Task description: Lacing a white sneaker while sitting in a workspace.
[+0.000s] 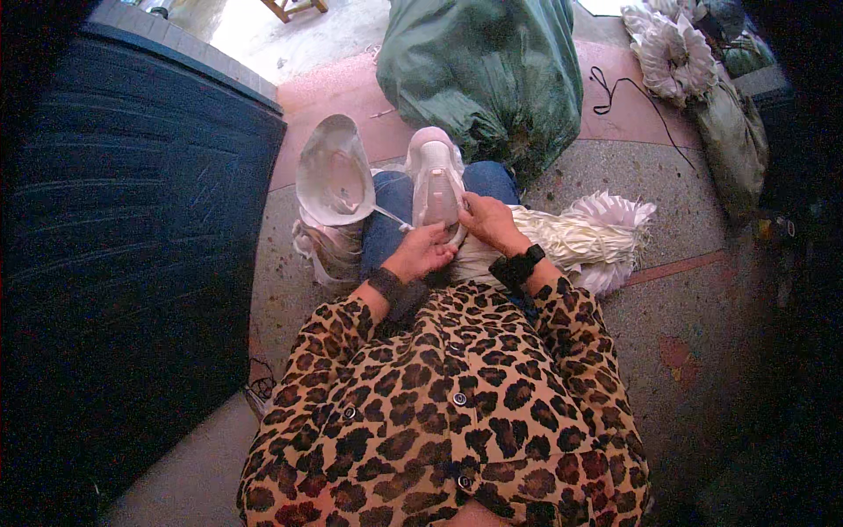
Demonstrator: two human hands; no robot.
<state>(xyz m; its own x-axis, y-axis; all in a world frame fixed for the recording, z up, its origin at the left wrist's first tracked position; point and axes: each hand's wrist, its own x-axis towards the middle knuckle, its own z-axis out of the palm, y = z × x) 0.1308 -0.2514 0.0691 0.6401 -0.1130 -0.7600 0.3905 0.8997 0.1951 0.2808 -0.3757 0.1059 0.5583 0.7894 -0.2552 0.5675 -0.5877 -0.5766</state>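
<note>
Pale shoe upper [436, 195] over my blue jeans [383, 218].
My right hand [492, 221] pinches its side edge, fingers nearly together; my left hand [423, 253] curls at its near end, grip I can't tell.

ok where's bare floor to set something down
Speckled floor is bare below the black cord, between green sack, ruffled bundle and olive sack; a narrower strip borders the blue panel. The lap is crowded: left hand, right hand, pale shoe, white bowl alongside.
</note>
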